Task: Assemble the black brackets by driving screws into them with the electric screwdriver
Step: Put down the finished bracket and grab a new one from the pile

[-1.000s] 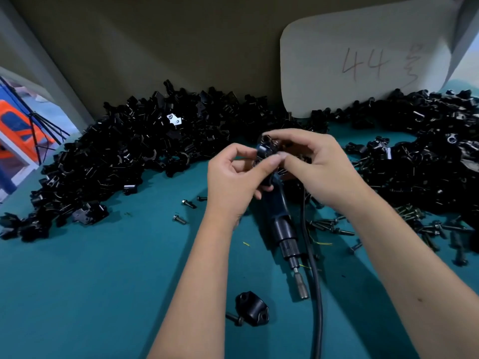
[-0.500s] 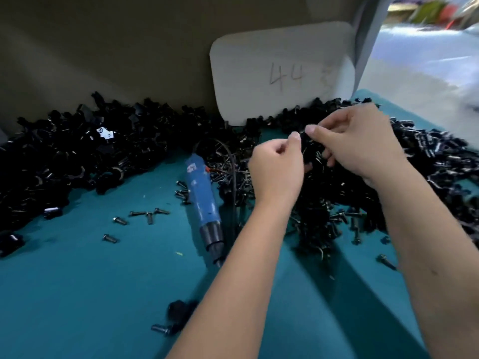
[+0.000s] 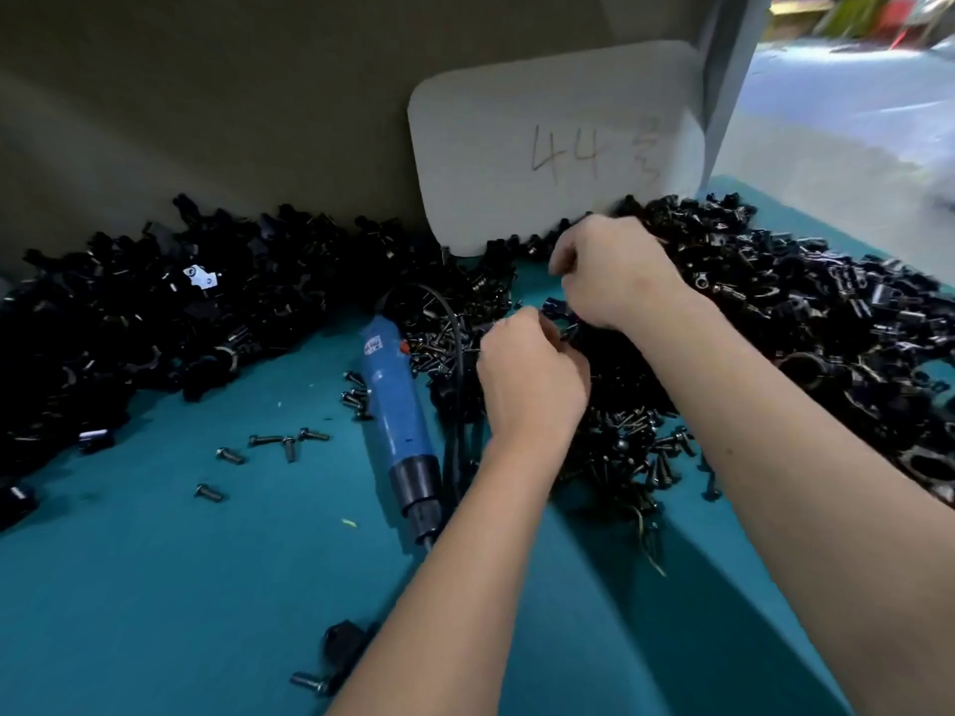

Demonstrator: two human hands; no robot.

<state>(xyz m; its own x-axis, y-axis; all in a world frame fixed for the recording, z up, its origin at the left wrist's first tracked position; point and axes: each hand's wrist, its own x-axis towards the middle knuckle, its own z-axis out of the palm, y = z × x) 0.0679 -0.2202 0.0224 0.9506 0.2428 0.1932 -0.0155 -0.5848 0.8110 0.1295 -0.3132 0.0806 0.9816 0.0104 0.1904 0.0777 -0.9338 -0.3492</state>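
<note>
Two hands, left hand (image 3: 532,385) and right hand (image 3: 615,273); one electric screwdriver (image 3: 398,421).

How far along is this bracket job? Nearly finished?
Far from it. One bracket with a screw lies near the table's front edge, seemingly done. Both hands, left and right, work a small black part. The screwdriver lies idle; big bracket piles remain.

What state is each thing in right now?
Electric screwdriver: lying on the table, unheld.
Left hand: fingers curled, pinching a small black part.
Right hand: fingers curled at the same part.
Loose screws: scattered flat.
Bracket with screw: lying near the front edge.
</note>
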